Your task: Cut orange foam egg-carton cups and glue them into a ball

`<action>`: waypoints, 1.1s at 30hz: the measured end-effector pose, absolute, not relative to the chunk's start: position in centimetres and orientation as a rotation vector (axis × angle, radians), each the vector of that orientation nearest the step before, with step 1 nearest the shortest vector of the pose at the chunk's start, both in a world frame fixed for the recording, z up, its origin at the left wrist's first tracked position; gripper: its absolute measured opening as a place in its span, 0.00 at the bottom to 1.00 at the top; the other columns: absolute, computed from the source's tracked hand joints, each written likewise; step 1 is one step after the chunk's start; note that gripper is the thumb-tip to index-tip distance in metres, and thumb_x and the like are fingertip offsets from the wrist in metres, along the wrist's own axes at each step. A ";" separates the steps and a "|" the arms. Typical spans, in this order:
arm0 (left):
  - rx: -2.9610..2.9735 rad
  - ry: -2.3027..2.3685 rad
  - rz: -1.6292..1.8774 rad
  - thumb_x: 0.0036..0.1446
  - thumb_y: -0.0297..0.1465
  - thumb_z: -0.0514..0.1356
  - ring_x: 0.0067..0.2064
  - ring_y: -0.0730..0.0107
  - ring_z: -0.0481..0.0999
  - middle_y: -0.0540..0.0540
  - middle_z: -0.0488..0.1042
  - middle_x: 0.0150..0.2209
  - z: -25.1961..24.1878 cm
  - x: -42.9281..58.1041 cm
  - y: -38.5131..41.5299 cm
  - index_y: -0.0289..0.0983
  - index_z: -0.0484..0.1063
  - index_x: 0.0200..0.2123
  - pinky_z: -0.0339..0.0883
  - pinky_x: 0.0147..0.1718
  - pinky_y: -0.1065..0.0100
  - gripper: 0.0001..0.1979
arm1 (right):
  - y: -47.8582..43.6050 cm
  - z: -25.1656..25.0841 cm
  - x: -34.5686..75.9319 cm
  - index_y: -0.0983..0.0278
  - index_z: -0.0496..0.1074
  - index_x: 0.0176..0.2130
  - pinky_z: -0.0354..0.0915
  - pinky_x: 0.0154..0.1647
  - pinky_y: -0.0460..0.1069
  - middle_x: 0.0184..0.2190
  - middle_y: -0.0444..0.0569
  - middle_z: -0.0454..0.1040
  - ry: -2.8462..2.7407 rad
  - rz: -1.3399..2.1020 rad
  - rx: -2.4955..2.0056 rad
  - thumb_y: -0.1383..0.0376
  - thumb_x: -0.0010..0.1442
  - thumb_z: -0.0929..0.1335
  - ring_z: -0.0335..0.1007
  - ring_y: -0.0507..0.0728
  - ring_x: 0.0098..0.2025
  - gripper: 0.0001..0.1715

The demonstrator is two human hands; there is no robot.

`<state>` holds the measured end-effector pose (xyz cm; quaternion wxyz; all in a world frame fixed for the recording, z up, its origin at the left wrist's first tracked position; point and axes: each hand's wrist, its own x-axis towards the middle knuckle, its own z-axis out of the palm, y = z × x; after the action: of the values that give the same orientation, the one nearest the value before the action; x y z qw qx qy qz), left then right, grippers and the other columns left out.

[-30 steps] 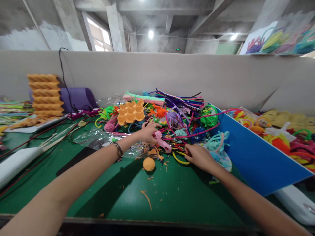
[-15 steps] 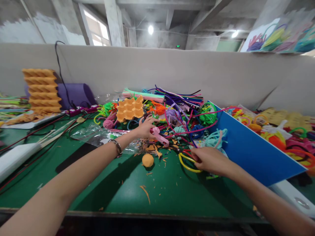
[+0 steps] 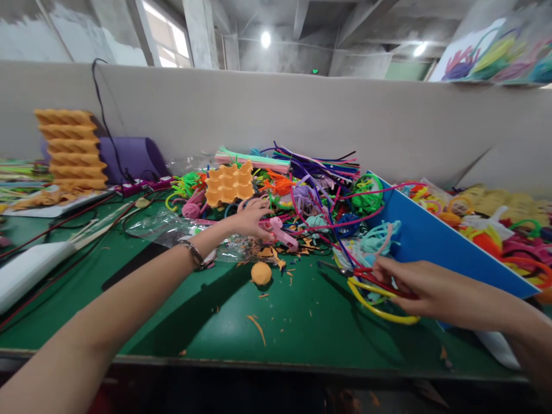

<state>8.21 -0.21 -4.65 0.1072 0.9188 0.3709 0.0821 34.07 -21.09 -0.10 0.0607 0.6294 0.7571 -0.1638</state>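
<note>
Trouble could come from the tangle. In the head view, a yellow loop [image 3: 379, 305] and red-handled scissors [image 3: 375, 279] are held by the right hand [image 3: 431, 293], fingers closed on them, just above the green counter [image 3: 302, 328], near the blue board [image 3: 435, 241]. The left hand [image 3: 250, 218] is laid open on the pile of fuzzy sticks [image 3: 319, 195], beside a pink tool [image 3: 282, 232]. If the loop is snagged on other sticks, the pile could be dragged down. An orange ball [image 3: 261, 272] could be knocked and rolled off.
</note>
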 end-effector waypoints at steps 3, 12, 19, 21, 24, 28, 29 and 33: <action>2.666 1.100 0.570 0.43 0.44 0.60 0.59 0.50 0.54 0.37 0.59 0.57 -3.5 6.2 -1.7 0.36 0.65 0.49 0.47 0.55 0.52 0.30 | -21.0 -0.7 34.6 0.61 0.59 0.32 0.58 0.27 0.47 0.26 0.45 0.66 2.395 -0.572 2.026 0.62 0.54 0.59 0.60 0.53 0.26 0.06; 2.554 0.960 0.384 0.48 0.42 0.57 0.45 0.55 0.71 0.40 0.72 0.44 -7.2 4.3 -8.7 0.37 0.64 0.50 0.61 0.42 0.61 0.27 | -15.8 -4.3 31.2 0.65 0.63 0.44 0.66 0.36 0.50 0.37 0.51 0.71 2.717 -1.275 2.350 0.57 0.48 0.66 0.69 0.56 0.38 0.24; 2.501 1.045 0.298 0.41 0.37 0.60 0.44 0.50 0.71 0.42 0.74 0.42 -8.1 5.1 -7.7 0.37 0.64 0.51 0.60 0.42 0.58 0.31 | -13.3 -4.3 27.8 0.64 0.67 0.39 0.64 0.30 0.47 0.29 0.45 0.70 2.836 -1.828 2.139 0.57 0.43 0.70 0.67 0.52 0.30 0.23; 2.511 1.034 0.301 0.41 0.37 0.60 0.46 0.50 0.69 0.42 0.74 0.42 -8.2 5.1 -7.7 0.37 0.64 0.51 0.57 0.45 0.55 0.30 | -12.9 -4.9 27.4 0.64 0.68 0.38 0.62 0.29 0.45 0.28 0.43 0.68 2.864 -1.957 2.114 0.56 0.43 0.71 0.65 0.51 0.28 0.23; 2.481 0.975 0.296 0.42 0.35 0.61 0.49 0.51 0.67 0.46 0.74 0.42 -8.3 5.0 -7.7 0.40 0.62 0.51 0.49 0.50 0.51 0.29 | -12.5 -5.9 27.1 0.64 0.67 0.40 0.60 0.28 0.45 0.27 0.43 0.67 2.835 -2.127 2.107 0.55 0.42 0.72 0.63 0.50 0.28 0.26; 2.299 0.903 0.411 0.41 0.34 0.62 0.48 0.54 0.67 0.46 0.73 0.41 -8.3 4.7 -7.1 0.41 0.62 0.50 0.47 0.51 0.50 0.29 | -12.5 -6.9 27.0 0.63 0.66 0.41 0.60 0.30 0.45 0.30 0.43 0.67 2.735 -2.244 2.125 0.54 0.41 0.73 0.63 0.50 0.30 0.29; 2.217 0.884 0.484 0.41 0.34 0.62 0.47 0.55 0.68 0.45 0.73 0.41 -8.3 4.7 -6.9 0.41 0.62 0.50 0.49 0.51 0.52 0.29 | -12.5 -7.1 27.0 0.62 0.65 0.41 0.60 0.30 0.45 0.30 0.43 0.67 2.736 -2.231 2.135 0.53 0.41 0.73 0.63 0.50 0.29 0.30; 1.783 0.830 0.785 0.42 0.36 0.62 0.43 0.61 0.70 0.44 0.70 0.41 -7.9 5.1 -6.2 0.39 0.62 0.48 0.61 0.43 0.61 0.28 | -12.7 -7.4 26.6 0.62 0.65 0.37 0.57 0.25 0.44 0.25 0.41 0.62 2.844 -2.085 2.139 0.46 0.43 0.70 0.58 0.49 0.25 0.29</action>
<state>5.10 -6.22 -7.92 0.4900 0.7339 0.3418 0.3232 26.61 -12.73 -7.42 -0.4718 0.4573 0.6080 -0.4456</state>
